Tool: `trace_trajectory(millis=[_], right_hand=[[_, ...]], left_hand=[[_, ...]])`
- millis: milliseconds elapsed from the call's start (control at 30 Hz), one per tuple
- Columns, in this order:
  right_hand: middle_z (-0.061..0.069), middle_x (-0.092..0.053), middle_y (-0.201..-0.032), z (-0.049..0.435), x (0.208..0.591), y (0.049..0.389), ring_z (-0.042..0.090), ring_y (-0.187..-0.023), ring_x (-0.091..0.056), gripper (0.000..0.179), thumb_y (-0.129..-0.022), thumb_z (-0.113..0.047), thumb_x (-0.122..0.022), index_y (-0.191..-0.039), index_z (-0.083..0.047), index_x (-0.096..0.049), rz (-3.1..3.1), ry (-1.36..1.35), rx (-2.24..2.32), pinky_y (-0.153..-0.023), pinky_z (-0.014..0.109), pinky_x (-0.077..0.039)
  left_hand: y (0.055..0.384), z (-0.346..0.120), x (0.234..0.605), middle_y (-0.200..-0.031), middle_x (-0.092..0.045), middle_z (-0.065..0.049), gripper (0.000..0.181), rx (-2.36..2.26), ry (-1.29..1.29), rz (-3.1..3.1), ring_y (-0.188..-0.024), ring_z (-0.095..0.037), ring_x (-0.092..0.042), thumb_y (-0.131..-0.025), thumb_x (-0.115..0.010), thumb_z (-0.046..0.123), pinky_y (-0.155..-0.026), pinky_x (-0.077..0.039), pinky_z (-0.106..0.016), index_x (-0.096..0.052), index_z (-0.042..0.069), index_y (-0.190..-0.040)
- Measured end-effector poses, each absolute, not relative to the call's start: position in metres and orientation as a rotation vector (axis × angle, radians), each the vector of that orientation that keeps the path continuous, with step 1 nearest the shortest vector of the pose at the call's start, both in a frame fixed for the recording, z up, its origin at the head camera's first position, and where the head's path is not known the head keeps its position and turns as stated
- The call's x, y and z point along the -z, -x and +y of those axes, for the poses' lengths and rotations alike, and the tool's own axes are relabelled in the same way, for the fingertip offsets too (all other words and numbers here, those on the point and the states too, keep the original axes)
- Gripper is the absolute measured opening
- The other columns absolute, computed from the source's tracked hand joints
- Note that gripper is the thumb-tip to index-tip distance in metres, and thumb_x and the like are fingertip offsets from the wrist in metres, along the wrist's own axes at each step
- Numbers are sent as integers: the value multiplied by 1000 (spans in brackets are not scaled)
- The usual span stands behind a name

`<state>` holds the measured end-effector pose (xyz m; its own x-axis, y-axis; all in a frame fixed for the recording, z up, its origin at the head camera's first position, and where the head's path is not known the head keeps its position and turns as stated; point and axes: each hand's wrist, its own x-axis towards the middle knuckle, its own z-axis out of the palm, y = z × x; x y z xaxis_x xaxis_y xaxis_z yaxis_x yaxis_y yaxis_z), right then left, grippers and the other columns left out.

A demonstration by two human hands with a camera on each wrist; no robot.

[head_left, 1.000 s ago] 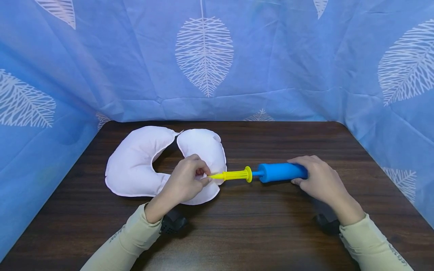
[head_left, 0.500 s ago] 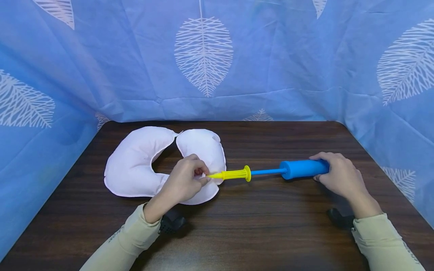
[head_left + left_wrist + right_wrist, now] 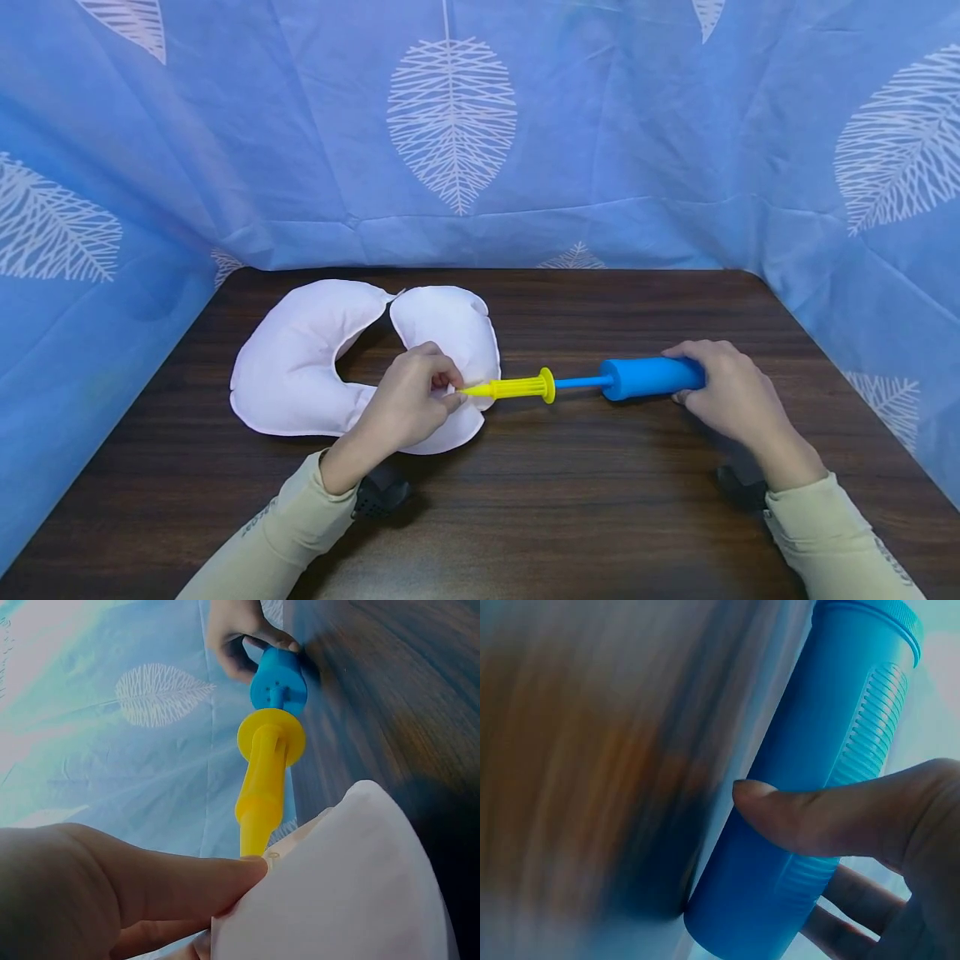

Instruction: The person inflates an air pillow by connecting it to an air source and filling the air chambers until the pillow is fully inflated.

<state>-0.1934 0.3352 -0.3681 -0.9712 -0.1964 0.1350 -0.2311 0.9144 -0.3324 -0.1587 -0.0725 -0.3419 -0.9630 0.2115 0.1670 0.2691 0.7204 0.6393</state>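
Observation:
A white inflatable U-shaped neck pillow (image 3: 288, 367) lies puffed out on the table's left half. My left hand (image 3: 412, 396) pinches its valve (image 3: 274, 861) between thumb and fingers, right where the tapered yellow nozzle (image 3: 480, 389) of a hand pump goes in. The fingers partly hide that joint. To the right, my right hand (image 3: 723, 387) grips the pump's blue barrel (image 3: 645, 377) near its far end; in the right wrist view the thumb lies across the ribbed barrel (image 3: 802, 735). Some blue rod (image 3: 581, 382) shows between the barrel and the yellow flange (image 3: 548, 385).
The dark wood-grain table (image 3: 570, 517) carries the pillow and pump. A blue curtain (image 3: 600, 125) with white leaf prints hangs behind the table and at both sides. Dark wrist cameras, such as the left one (image 3: 381, 492), sit beneath both wrists.
My right hand drew the blue barrel rightward, baring more rod, then brought it partway back left. The left hand, the yellow part and the pillow have stayed almost still.

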Motion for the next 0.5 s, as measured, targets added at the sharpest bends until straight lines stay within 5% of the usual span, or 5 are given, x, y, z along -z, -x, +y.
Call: trace_trajectory(millis=[500], right_hand=[[20, -71, -138, 273, 364, 172, 43, -124, -65, 61, -84, -13, -92, -140, -9, -70, -2859, -617, -401, -97, 68, -55]], left_hand=[[156, -74, 338, -83, -63, -1, 12, 1053, 464, -2774, -78, -15, -55, -83, -86, 0, -75, -49, -29, -77, 8, -81]])
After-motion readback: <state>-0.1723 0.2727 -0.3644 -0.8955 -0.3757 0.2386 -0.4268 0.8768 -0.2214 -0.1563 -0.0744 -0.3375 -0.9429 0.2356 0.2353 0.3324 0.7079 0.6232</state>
